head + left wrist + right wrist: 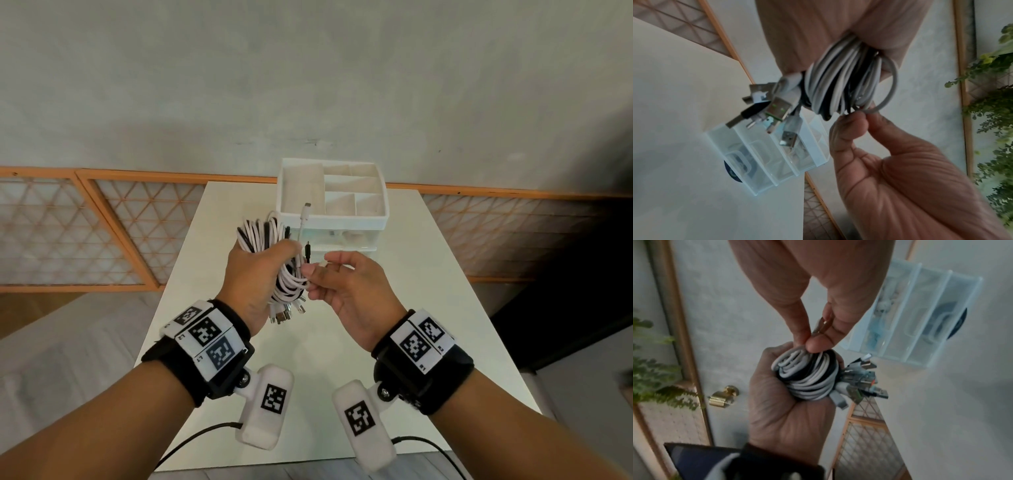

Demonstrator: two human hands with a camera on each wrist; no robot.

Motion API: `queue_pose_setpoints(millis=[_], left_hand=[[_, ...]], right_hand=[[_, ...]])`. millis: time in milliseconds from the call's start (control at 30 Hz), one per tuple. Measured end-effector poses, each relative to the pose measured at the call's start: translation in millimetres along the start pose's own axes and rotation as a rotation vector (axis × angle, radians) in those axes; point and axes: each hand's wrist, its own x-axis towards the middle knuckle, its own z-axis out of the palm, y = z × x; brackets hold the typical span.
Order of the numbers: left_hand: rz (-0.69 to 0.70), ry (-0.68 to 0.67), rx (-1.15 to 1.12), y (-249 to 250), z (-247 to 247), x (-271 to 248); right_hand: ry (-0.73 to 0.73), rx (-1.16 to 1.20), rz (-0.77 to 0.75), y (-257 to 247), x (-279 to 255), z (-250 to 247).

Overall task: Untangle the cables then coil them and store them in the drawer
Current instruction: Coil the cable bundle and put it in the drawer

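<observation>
Cables (274, 240) in left hand (250, 277), organizer (334, 192) behind

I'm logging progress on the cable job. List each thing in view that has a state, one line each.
cable bundle: coiled, black and white cables together, held above the table, plugs hanging loose below.
left hand: grips the bundle.
right hand: pinches one white strand at the bundle's side.
drawer unit: on the table, drawers closed, top tray compartments open.
table: bears the drawer unit.
</observation>
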Motion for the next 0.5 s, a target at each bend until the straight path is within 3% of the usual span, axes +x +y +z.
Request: queue_pose_setpoints(millis=[133, 267, 500], left_hand=[[0.014, -0.015, -0.028, -1.8, 1.5, -2.0], [0.052, 0.016, -0.05, -4.0, 5.1, -2.4], [0.047, -0.038, -0.02, -2.1, 3.5, -4.7]], right_hand=[[-0.011, 0.025, 0.06, 2.5, -0.7, -4.4], [-0.025, 0.001, 0.003, 3.9, -1.6, -4.9], [-0.039, -0.394, -0.203, -1.0, -1.5, -2.5]])
